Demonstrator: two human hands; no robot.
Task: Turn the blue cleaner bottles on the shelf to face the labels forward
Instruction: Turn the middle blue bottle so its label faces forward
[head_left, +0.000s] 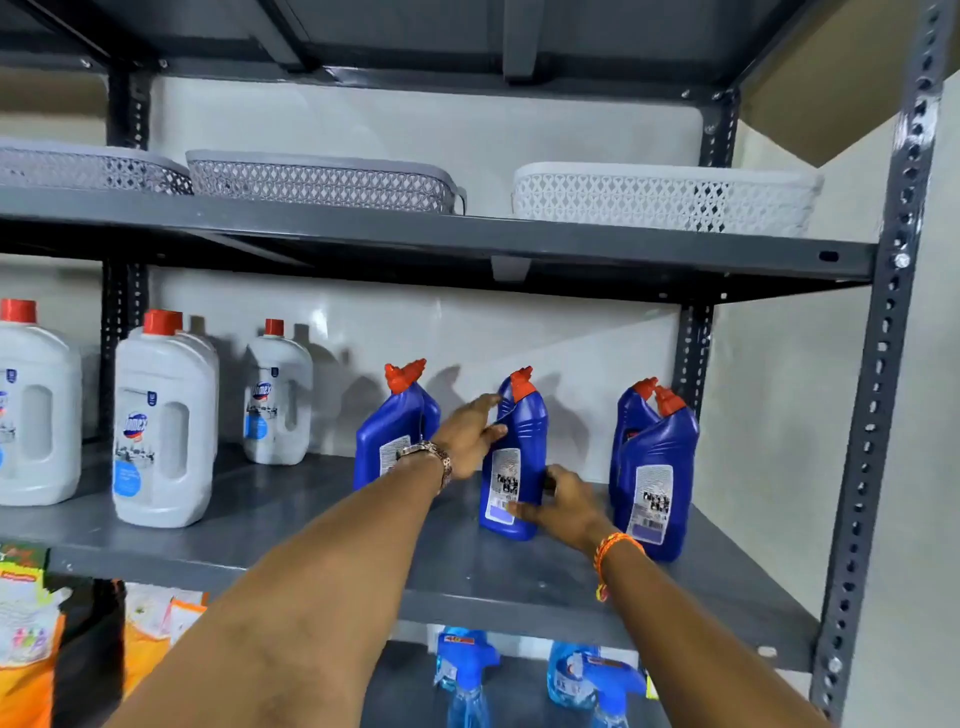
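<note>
Grip: left hand (470, 434) and right hand (558, 501) are clasping the middle blue bottle (514, 457).
Technique: probably twisting it upright, base staying on the shelf (311, 525).

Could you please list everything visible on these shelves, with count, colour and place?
blue cleaner bottles: at least four, blue with red caps, middle shelf, right half; back labels facing out
white jugs: at least three, white with red caps, middle shelf, left
baskets: three, two grey and one white, upper shelf
spray bottles: at least two, light blue, lower shelf
packets: several, orange and white, lower left
shelving: dark grey metal
left hand: upper side of the centre bottle
right hand: its lower part
</note>
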